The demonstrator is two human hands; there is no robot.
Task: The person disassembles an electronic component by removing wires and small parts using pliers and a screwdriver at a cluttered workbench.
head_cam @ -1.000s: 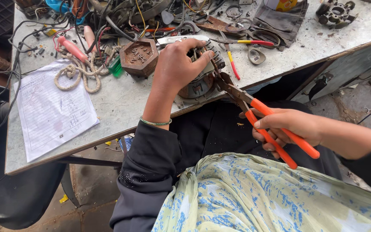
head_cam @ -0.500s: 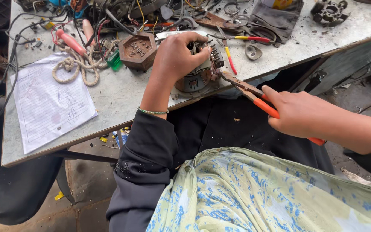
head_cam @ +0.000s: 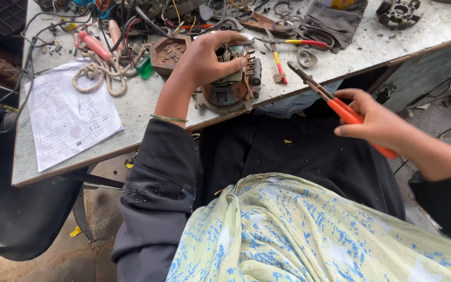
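Two bare hands work at the near edge of one grey metal workbench, seen from above. One small electric motor assembly, rust-brown at its base with a dark block on its right flank, sits at the bench edge near the centre of the view. The left hand lies over the top of this assembly, its fingers curled and closed around the upper part, the thumb pointing toward 3 o'clock; a thin bangle circles the wrist. At 3 o'clock from the motor, clear of the bench edge and apart from it, the right hand is wrapped tight around one pair of orange-handled pliers, whose dark metal nose points toward 10 o'clock with the tips close together and gripping nothing visible. One sheet of white lined paper, rectangular and hand-written, lies flat at 9 o'clock from the motor. One coil of pale rope rests at 10 o'clock, just beyond the sheet's upper corner, and one brown hexagonal tray holding small parts stands just left of the left hand. One red-and-yellow-handled screwdriver lies at 1 o'clock from the motor. One dark grey cloth pouch lies at 2 o'clock among tangled wires and loose metal parts.
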